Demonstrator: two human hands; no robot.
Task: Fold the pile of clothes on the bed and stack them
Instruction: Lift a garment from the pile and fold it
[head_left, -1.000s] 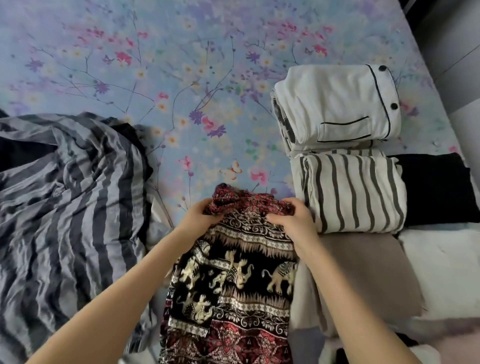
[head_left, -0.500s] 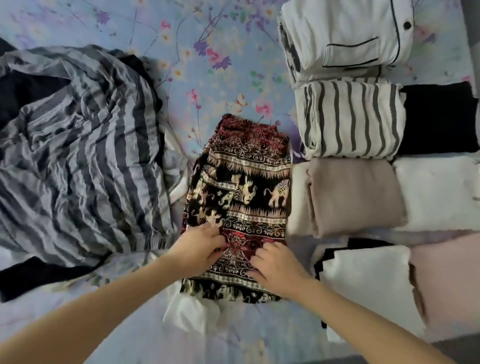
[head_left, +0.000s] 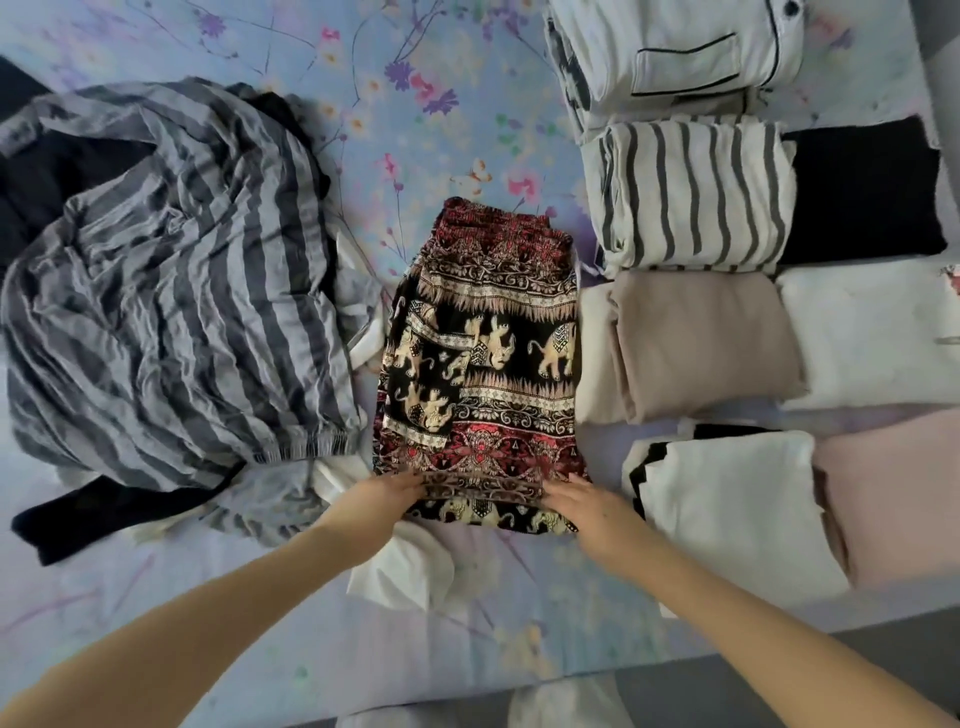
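The elephant-print trousers (head_left: 483, 364) lie at centre on the bed (head_left: 363, 130); left hand (head_left: 382, 493) and right hand (head_left: 584, 501) pinch their 6 o'clock hem. A grey striped heap (head_left: 171, 291) crowds 9 o'clock, folded stacks (head_left: 696, 343) 3 o'clock.

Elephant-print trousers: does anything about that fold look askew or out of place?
Yes. The elephant-print trousers are not square: a layer on their left side lies slanted, leaving that edge ragged. A white garment pokes out from under the near-left corner, by the left hand.
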